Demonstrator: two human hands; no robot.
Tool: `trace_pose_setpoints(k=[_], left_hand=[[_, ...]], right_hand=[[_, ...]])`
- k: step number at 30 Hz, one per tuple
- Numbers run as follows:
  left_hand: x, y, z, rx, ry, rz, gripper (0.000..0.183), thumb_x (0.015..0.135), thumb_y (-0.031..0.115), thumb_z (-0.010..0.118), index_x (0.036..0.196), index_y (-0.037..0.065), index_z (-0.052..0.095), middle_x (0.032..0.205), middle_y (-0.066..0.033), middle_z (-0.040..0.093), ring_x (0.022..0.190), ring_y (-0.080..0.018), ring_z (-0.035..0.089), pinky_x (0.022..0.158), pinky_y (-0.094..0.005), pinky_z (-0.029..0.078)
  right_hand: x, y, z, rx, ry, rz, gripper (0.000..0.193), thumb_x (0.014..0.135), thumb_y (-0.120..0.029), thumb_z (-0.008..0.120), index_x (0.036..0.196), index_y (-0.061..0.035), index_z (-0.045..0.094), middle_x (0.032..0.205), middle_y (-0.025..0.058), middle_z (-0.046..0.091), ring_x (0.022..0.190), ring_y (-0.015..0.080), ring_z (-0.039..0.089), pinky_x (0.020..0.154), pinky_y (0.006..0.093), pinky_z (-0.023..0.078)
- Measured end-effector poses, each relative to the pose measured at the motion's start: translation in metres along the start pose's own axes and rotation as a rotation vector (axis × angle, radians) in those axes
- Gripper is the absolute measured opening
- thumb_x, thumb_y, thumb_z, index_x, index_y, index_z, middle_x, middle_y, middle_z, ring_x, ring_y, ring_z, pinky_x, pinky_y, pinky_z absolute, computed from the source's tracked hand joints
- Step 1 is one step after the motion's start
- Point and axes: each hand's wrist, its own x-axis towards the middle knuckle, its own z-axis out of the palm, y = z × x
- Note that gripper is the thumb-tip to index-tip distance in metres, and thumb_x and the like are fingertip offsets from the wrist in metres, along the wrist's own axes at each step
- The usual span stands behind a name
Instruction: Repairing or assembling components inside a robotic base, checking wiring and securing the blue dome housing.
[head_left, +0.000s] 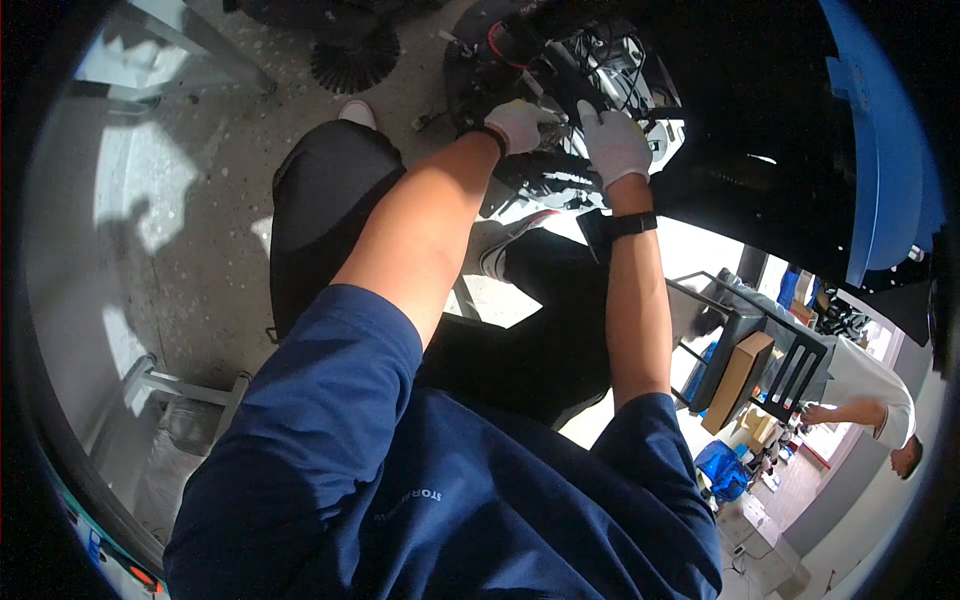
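Observation:
Both of my hands wear white gloves and reach into an uncovered machine (pixel 570 185) with black and silver parts and loose cables. At its left side my left hand (pixel 518 125) is closed, its fingers pinched by a small silvery piece too unclear to name. My right hand (pixel 617 147) is to the right, back upward, with one finger stretched along a dark part. Its other fingers curl under, and whatever they hold is hidden. Thin black wires (pixel 625 75) run just beyond my right hand.
A large black surface (pixel 765 95) and a blue panel (pixel 870 160) stand to the right. Beyond my right arm are a cardboard box (pixel 738 382), a black chair (pixel 795 375) and a person (pixel 860 385). A grey metal frame (pixel 185 388) stands at left on the speckled floor (pixel 215 190).

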Motion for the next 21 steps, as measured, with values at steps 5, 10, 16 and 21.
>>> trace_pose_setpoints(k=[5,10,16,21], left_hand=[[0.000,-0.001,0.001,0.017,0.002,-0.021,0.034,0.090,0.029,0.062,0.124,0.027,0.069,0.116,-0.0105,0.071,0.106,-0.0322,0.067,0.093,-0.0401,0.052],[0.003,-0.009,0.010,-0.058,0.063,0.019,0.032,0.088,0.031,0.062,0.119,0.030,0.072,0.113,-0.0107,0.071,0.105,-0.0333,0.067,0.093,-0.0426,0.052],[0.000,-0.004,0.007,-0.040,0.090,-0.111,0.050,0.088,0.025,0.059,0.138,0.020,0.058,0.115,-0.0159,0.070,0.108,-0.0358,0.065,0.095,-0.0438,0.051],[-0.004,-0.002,0.004,-0.051,0.084,-0.068,0.057,0.089,0.026,0.060,0.144,0.016,0.051,0.123,-0.0165,0.067,0.113,-0.0353,0.063,0.098,-0.0437,0.050]], right_hand=[[-0.021,-0.012,-0.025,-0.013,-0.047,0.114,0.056,0.092,-0.057,0.056,0.100,-0.0037,0.072,0.103,0.0191,0.072,0.100,0.0358,0.069,0.085,0.0476,0.054],[-0.024,-0.001,-0.017,0.095,0.094,0.026,0.042,0.090,-0.046,0.065,0.104,-0.0060,0.069,0.099,0.0175,0.072,0.097,0.0359,0.069,0.084,0.0475,0.055],[-0.012,-0.002,-0.013,0.030,0.098,0.001,0.041,0.095,-0.045,0.056,0.107,-0.0072,0.068,0.098,0.0195,0.071,0.100,0.0380,0.067,0.084,0.0486,0.053],[-0.002,0.005,-0.001,0.017,0.096,-0.024,0.054,0.100,-0.052,0.043,0.104,-0.0065,0.071,0.101,0.0221,0.070,0.101,0.0404,0.066,0.085,0.0511,0.053]])
